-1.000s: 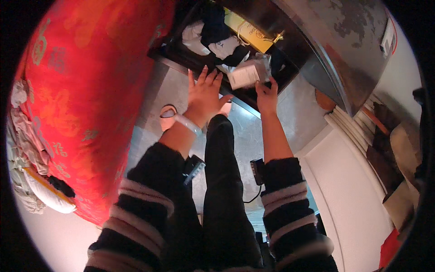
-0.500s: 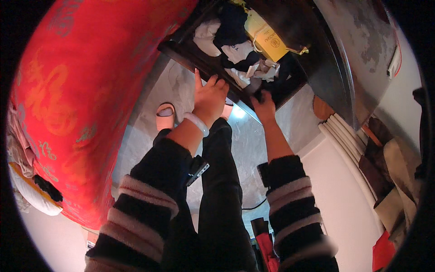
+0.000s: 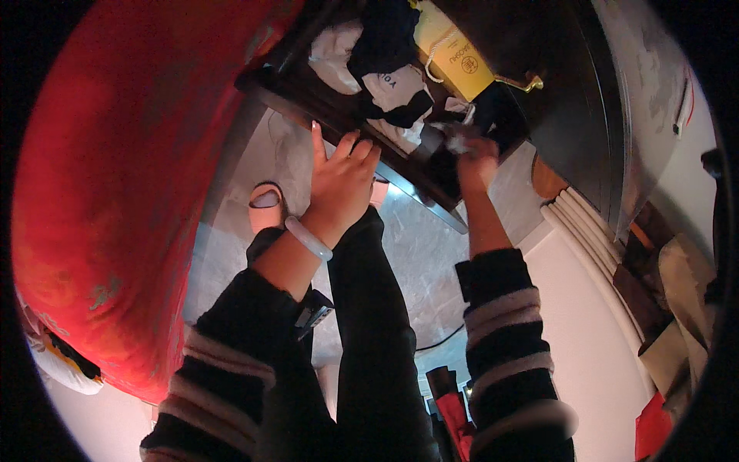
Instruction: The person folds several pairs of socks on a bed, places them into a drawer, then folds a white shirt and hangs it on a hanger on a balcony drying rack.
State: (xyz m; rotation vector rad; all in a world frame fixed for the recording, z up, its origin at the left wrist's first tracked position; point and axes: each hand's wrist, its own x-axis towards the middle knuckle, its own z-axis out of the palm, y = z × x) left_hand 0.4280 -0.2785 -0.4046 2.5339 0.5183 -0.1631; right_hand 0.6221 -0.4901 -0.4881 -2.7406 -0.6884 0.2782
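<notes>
A big red quilt [image 3: 131,192] with faint gold patterning fills the whole left side of the view, and to its right a dark wooden drawer [image 3: 339,115] stands pulled open above the pale marbled floor [image 3: 416,254], packed with clothing: a white garment [image 3: 335,50] at the near-left corner, a dark navy garment [image 3: 385,35] draped over the middle, a white folded piece [image 3: 396,85] beneath it, and a yellow bag [image 3: 450,50] with a cord handle toward the back right. The drawer's long axis runs diagonally from upper left to lower right, and both forearms reach up along the dark trousers [image 3: 377,331] toward its front edge. The left hand [image 3: 339,185], a pale bangle [image 3: 308,237] on its wrist, is spread flat with fingers splayed against the drawer's front rim, holding nothing. The right hand [image 3: 476,158] is further along the same rim to the right and deeper in, its grip pinched on a small crumpled white cloth [image 3: 460,137] at the drawer's right end; this hand is plainly the nearer to the contents, which lie just up and left of it. A pink slipper [image 3: 265,204] rests on the floor just beside the left wrist.
</notes>
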